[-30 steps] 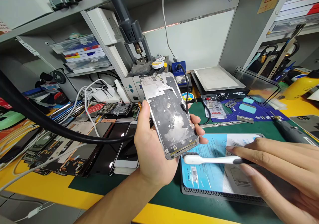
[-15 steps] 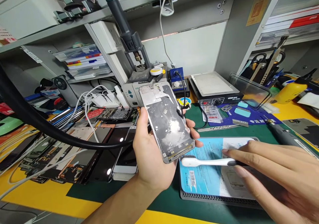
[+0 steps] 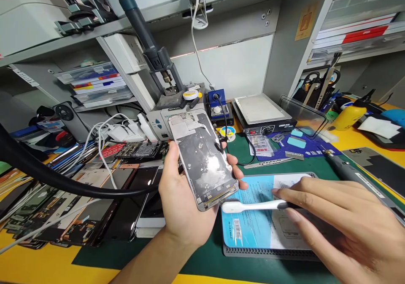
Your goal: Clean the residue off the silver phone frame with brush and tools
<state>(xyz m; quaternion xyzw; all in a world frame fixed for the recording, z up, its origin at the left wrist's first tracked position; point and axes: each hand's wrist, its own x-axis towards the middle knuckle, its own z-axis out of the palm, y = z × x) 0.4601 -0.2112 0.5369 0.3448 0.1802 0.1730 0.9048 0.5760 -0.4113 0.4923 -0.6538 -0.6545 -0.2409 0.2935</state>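
Observation:
My left hand is wrapped around a phone screen assembly, its inner side turned up and tilted towards me. Shiny, pale patches mark its dark inner face, and a thin flex strip stands out near the upper right edge. My right hand pinches the dark handle of a white toothbrush. The brush head, dark bristles facing away from me, is at the lower edge of the screen assembly; whether they touch I cannot tell. Beneath the brush lies a blue and white printed package on a grey mat.
Several phone screens and parts cover the left bench. A thick black cable arcs across the left. Behind stand a grey machine, a blue soldering stand and a heating plate. A yellow bottle is at right.
The whole view has shifted slightly, so the scene appears further left. Both hands keep their holds on the screen assembly and the toothbrush, with little movement between them.

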